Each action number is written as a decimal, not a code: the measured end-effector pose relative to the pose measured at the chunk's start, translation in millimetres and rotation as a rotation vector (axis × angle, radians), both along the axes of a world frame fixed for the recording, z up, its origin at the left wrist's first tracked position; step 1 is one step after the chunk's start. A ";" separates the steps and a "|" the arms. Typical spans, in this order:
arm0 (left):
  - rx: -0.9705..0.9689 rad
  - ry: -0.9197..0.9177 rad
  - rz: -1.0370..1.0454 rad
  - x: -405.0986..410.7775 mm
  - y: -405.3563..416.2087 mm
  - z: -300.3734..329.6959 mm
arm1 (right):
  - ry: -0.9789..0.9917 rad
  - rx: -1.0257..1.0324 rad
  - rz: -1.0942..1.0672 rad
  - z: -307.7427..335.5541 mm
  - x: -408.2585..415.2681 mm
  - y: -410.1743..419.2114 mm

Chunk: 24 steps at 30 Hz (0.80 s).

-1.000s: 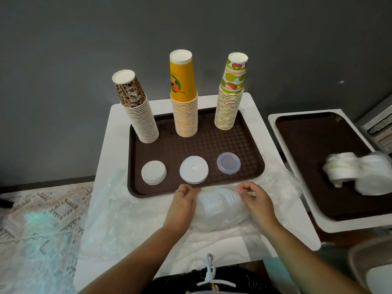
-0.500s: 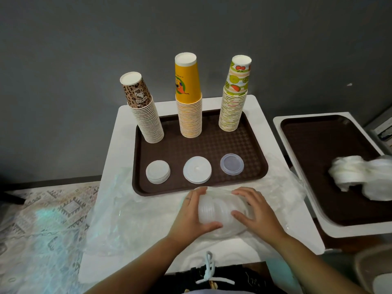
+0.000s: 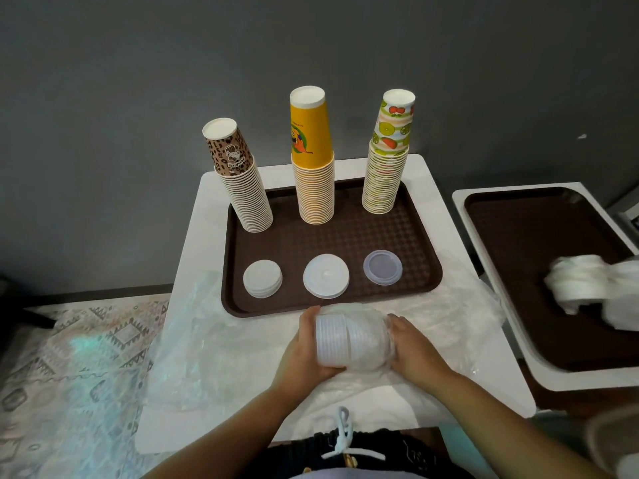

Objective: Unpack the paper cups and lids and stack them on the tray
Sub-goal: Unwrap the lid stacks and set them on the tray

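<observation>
A stack of white lids (image 3: 349, 342), lying on its side and partly wrapped in clear plastic, is held between both hands just in front of the brown tray (image 3: 408, 236). The left hand (image 3: 304, 350) curls round the bare end of the stack; the right hand (image 3: 411, 344) cups the wrapped end, though its fingertips are hidden, so how firmly it grips is hard to say. On the tray lie three small lid piles (image 3: 262, 279) in a row, and behind them three inverted cup stacks (image 3: 313, 160). Crumpled plastic wrap (image 3: 214, 344) covers the white table (image 3: 193, 243). A second tray (image 3: 518, 257) holding wrapped lids (image 3: 581, 281) sits to the right.
</observation>
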<state>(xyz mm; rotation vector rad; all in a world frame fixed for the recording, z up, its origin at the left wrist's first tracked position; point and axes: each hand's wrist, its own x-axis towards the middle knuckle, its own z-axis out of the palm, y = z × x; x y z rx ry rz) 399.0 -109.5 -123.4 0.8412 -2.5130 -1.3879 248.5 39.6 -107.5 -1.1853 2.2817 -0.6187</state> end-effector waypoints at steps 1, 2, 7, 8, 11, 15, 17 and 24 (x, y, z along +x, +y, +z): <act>0.004 -0.007 -0.017 -0.4 -0.6 -0.8 | -0.018 0.022 0.004 2.8 -1.9 -2.7; 0.009 -0.012 -0.039 -0.7 -1.6 -0.9 | -0.048 0.043 0.011 5.3 -5.6 -4.4; 0.012 0.056 -0.074 2.5 -1.3 21.7 | -0.285 0.128 0.148 31.1 -28.7 1.1; -0.036 0.095 -0.036 2.7 1.3 28.9 | -0.287 0.088 0.150 38.4 -29.1 1.8; -0.208 0.206 0.102 -4.4 8.0 40.3 | -0.144 -0.212 0.105 54.9 -19.8 -5.1; -0.153 0.128 0.186 -18.1 10.4 38.3 | 0.063 -0.300 0.265 53.4 -3.3 -22.6; -0.071 0.081 0.191 -19.0 8.1 34.7 | 0.079 -0.223 0.314 42.3 2.3 -26.8; 0.123 -0.013 0.221 -9.2 -4.5 33.9 | 0.037 -0.128 0.240 28.8 0.1 -25.2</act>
